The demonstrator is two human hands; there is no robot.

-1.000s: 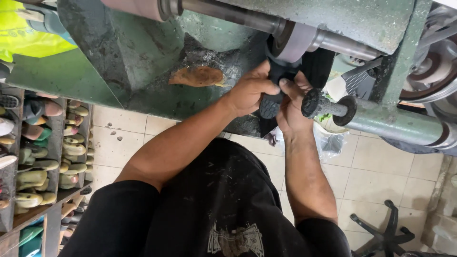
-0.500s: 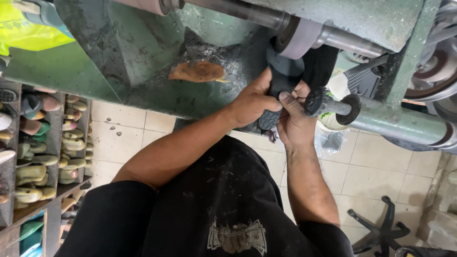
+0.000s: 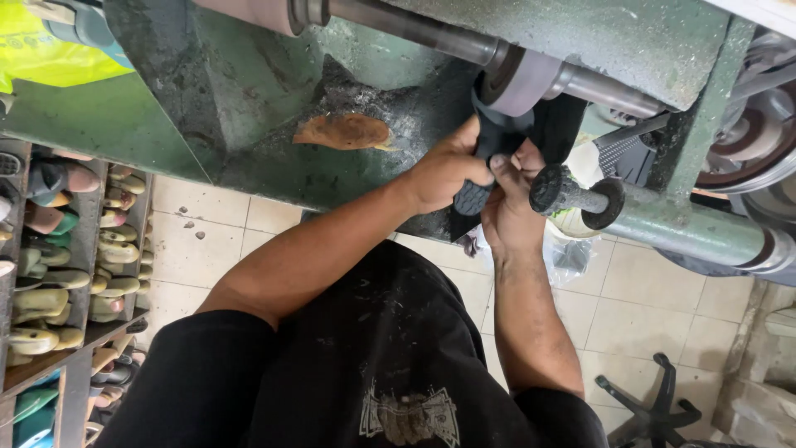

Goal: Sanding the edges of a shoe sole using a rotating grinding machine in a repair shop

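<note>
1. the left hand (image 3: 444, 170) has its grip closed around a black shoe sole (image 3: 491, 158), fingers wrapped over its lower end.
2. the right hand (image 3: 507, 199) also has its grip closed on the same sole from below, touching the left hand.
3. the sole is pressed up against the pale sanding drum (image 3: 531, 83) on the green machine's (image 3: 249, 133) steel shaft (image 3: 406, 29).
4. a black knobbed handle (image 3: 572, 195) sticks out just beside the right hand.
5. a brown leather piece (image 3: 344, 131) lies on the machine's ledge.
6. shelves of shoes (image 3: 62, 257) stand at the left; an office chair base (image 3: 655, 402) sits on the tiled floor (image 3: 630, 307).

Single head view, steeply downward, close above green machine (image 3: 274, 124).
</note>
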